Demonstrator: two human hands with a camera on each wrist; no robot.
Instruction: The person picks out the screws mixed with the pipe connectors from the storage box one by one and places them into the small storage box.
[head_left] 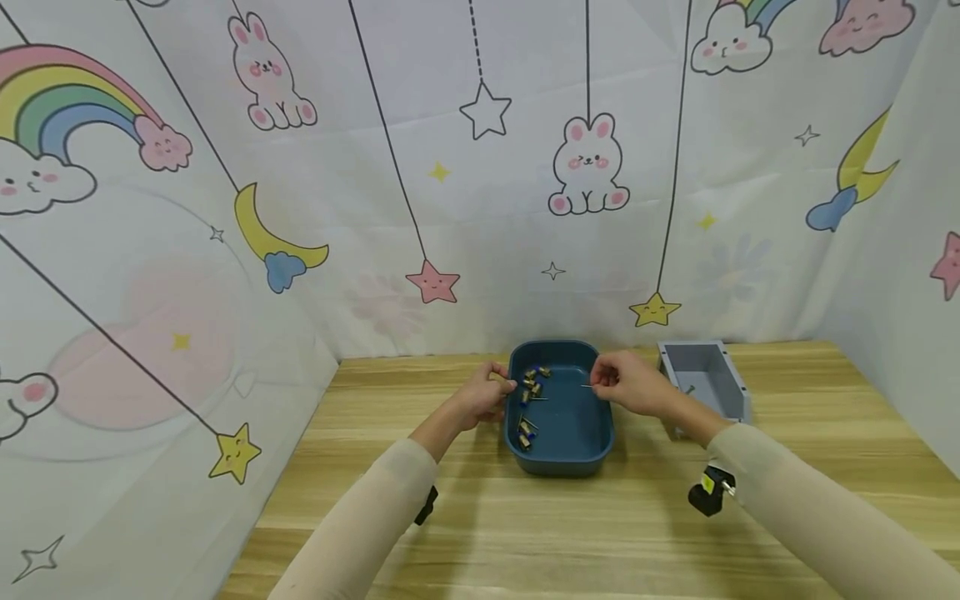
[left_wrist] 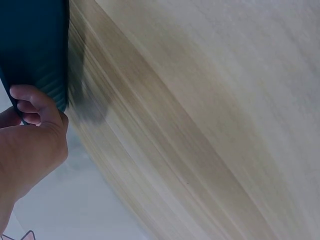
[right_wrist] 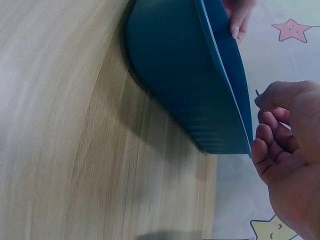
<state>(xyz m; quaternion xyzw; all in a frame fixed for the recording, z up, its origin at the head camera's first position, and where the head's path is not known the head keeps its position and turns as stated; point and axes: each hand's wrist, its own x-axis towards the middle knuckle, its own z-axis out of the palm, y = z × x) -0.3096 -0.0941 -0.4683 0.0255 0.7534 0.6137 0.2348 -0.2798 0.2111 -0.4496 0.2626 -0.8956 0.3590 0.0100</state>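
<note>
My left hand (head_left: pixel 483 395) grips the left rim of a dark blue plastic basin (head_left: pixel 562 468), its thumb over the edge in the left wrist view. Over the basin's right side, my right hand (head_left: pixel 630 385) pinches a thin metal pin (head_left: pixel 587 386) between thumb and fingertips. The pin's tip (right_wrist: pixel 257 92) pokes out past the thumb in the right wrist view; the rest is hidden by the fingers. Along the basin's left half lie several small brass fittings (head_left: pixel 526 398) with blue parts, and thin pins (head_left: pixel 540 399) among them.
A grey open box (head_left: pixel 737 392) stands right of the basin, partly behind my right forearm, with a small screw-like piece (head_left: pixel 690 389) inside. The wooden table (head_left: pixel 525 533) ends at a printed cloth backdrop (head_left: pixel 517 317). A black wrist camera (head_left: pixel 708 492) hangs under my right sleeve.
</note>
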